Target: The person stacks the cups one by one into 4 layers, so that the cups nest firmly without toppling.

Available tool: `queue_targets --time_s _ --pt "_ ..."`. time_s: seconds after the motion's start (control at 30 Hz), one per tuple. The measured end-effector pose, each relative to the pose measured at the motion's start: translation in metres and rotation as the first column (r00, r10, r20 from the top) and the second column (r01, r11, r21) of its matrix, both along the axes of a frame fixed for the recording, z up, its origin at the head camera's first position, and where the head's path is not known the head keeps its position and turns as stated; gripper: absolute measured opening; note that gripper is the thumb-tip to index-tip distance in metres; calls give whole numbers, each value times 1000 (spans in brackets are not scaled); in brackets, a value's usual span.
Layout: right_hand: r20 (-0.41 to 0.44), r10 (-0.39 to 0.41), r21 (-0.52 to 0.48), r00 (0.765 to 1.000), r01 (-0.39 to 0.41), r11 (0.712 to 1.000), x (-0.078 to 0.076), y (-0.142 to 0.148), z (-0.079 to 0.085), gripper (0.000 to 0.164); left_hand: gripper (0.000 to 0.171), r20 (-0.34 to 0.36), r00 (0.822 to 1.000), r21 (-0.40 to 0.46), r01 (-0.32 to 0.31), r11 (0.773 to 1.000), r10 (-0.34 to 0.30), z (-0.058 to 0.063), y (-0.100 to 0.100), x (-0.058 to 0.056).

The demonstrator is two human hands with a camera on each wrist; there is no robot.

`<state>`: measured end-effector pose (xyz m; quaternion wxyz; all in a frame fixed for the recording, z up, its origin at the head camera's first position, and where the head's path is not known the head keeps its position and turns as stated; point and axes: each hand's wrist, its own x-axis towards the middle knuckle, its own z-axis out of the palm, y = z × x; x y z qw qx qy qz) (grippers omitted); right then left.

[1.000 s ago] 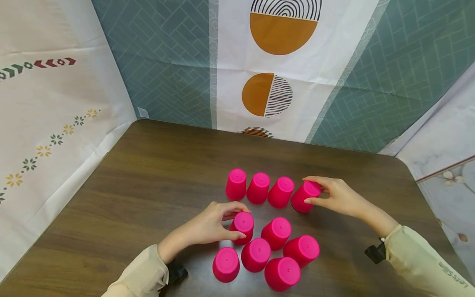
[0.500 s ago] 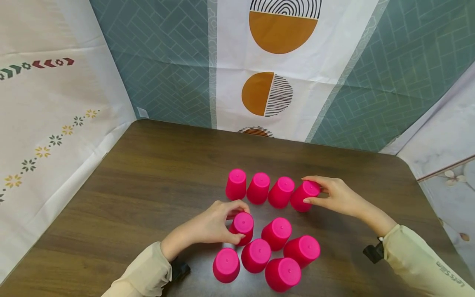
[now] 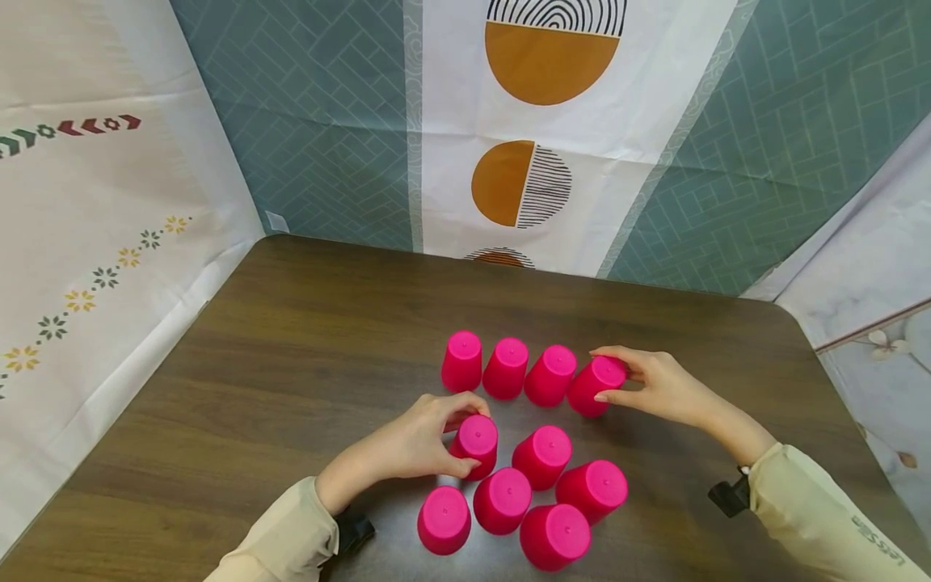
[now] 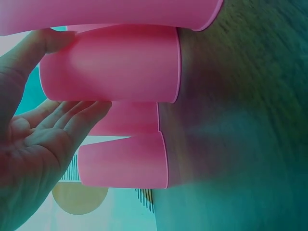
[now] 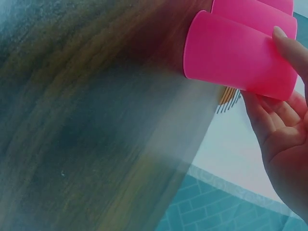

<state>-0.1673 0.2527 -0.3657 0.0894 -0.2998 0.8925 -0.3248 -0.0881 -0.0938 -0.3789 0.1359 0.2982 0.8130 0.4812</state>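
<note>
Several pink cups stand upside down on a dark wooden table. My right hand [image 3: 658, 388] grips the cup [image 3: 596, 386] at the right end of the back row, thumb on the near side and fingers on the far side. In the right wrist view that held cup [image 5: 236, 55] stands close beside its neighbour. My left hand [image 3: 422, 438] holds another cup [image 3: 476, 446], in front of the row, between thumb and fingers. The left wrist view shows this cup [image 4: 115, 65] with its rim at the tabletop.
Three more cups, such as the leftmost one [image 3: 461, 362], complete the back row. Nearer me stand several loose cups, among them a front left cup [image 3: 444, 520] and a front right cup [image 3: 555, 537]. Fabric-covered walls [image 3: 327, 121] border the wooden table [image 3: 291, 339] at back and sides.
My right hand and its cup have shifted very slightly left, closer to the row. The left hand has settled slightly farther right around its cup, which stays in place.
</note>
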Motion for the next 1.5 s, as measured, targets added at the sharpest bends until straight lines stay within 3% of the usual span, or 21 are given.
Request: queue_targets --time_s 0.33,0.53,0.67,0.9,1.1,1.27,1.5 --pt "25 -15 -21 1000 16 1000 1 2 -1 62 41 3 1000 -26 5 1000 -5 2 1 0" --pt "-1 -30 32 1000 30 999 3 1 -1 71 41 18 1000 -21 10 1000 -9 2 0 0" --pt "-48 -44 85 998 48 995 7 3 -1 82 43 30 1000 -19 8 1000 -8 2 1 0" --pt "-188 -40 98 981 59 993 19 7 6 79 44 25 1000 -18 9 1000 -8 0 2 1" --pt "-275 -53 82 960 79 993 37 5 19 75 44 44 999 -4 1 1000 -1 -1 1 0" --pt "-319 -7 73 948 32 997 62 -2 25 74 44 26 1000 -10 -13 1000 14 -1 -3 -3" --pt "-281 86 79 956 -66 995 102 -6 22 68 51 -37 997 54 -70 996 72 11 -8 -5"
